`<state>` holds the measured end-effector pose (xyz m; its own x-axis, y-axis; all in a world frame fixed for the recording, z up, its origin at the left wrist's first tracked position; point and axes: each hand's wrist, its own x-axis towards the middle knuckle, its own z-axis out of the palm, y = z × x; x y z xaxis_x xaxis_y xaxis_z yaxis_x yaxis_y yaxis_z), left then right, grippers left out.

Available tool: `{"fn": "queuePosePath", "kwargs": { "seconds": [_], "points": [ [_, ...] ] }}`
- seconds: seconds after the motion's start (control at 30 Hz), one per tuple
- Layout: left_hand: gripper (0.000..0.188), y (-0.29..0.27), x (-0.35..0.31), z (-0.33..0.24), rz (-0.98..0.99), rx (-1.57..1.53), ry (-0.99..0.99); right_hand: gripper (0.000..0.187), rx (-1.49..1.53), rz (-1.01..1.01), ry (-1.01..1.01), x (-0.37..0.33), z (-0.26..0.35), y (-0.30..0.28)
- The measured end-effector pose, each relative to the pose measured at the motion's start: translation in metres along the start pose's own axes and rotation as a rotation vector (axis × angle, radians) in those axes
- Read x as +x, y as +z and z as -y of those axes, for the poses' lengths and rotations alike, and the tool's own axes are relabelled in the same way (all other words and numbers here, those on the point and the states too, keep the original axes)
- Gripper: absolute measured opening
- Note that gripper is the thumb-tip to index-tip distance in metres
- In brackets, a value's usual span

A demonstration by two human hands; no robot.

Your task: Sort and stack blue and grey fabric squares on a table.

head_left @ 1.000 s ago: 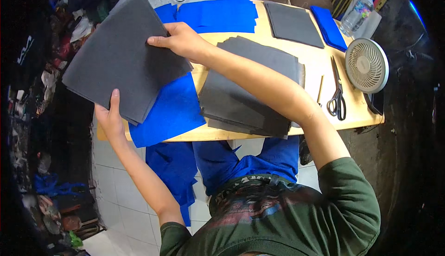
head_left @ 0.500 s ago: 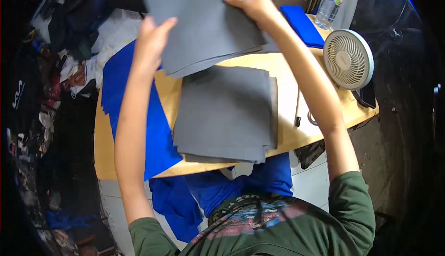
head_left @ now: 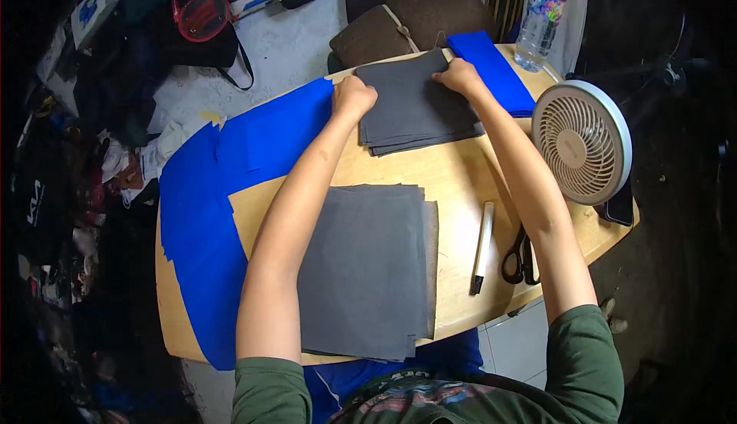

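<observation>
A stack of dark grey fabric-like sheets [head_left: 411,109] rests on the far part of the table. My left hand [head_left: 355,98] is closed at its left edge, with the fingertips partly hidden. At its far right corner my right hand [head_left: 461,77] grips the sheets, the thumb lying on top. Closer to my body lies a second, larger stack of grey sheets [head_left: 365,263], its edges slightly uneven; neither hand touches it. Blue fabric pieces [head_left: 199,224] spread along the table's left side, one reaching close to my left hand.
Folded blue fabric [head_left: 491,67] and a water bottle [head_left: 540,25] stand at the back right. A round fan [head_left: 581,144] is on the table's right side. A marker-like stick [head_left: 484,247] and black-handled scissors [head_left: 519,259] lie beside my right forearm. The wooden table [head_left: 453,186] has a curved edge.
The grey sheets that both hands held up over the table now lie on its far part, beyond the near stack. My view has shifted, showing more floor and the scissors.
</observation>
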<state>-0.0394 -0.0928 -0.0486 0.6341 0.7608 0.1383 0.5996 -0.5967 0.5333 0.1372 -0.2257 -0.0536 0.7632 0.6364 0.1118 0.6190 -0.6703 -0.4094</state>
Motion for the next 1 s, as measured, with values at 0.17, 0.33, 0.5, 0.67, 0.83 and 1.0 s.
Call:
{"fn": "queuePosePath", "kwargs": {
  "seconds": [0.17, 0.33, 0.5, 0.67, 0.83, 1.0],
  "points": [
    [0.031, 0.003, 0.007, 0.003, 0.086, 0.022, -0.093, 0.039, -0.009, 0.015, 0.201, -0.009, 0.018, 0.002],
    [0.028, 0.010, 0.006, -0.004, 0.148, -0.134, -0.224, 0.038, 0.015, 0.032, 0.237, -0.005, 0.012, 0.009],
    [0.027, 0.005, -0.001, 0.003, 0.134, -0.170, -0.215, 0.044, 0.022, -0.015, 0.038, 0.002, -0.006, 0.012],
    [0.029, -0.027, -0.054, 0.013, -0.103, 0.095, 0.376, 0.038, -0.069, -0.109, -0.071, -0.037, 0.006, -0.002],
    [0.027, -0.090, -0.152, 0.051, 0.162, 0.042, 0.565, 0.034, 0.256, 0.191, -0.512, -0.147, 0.049, -0.034],
    [0.035, -0.102, -0.208, 0.101, 0.132, 0.203, 0.565, 0.037, 0.133, 0.208, -0.684, -0.227, 0.071, -0.007]
  ]
}}
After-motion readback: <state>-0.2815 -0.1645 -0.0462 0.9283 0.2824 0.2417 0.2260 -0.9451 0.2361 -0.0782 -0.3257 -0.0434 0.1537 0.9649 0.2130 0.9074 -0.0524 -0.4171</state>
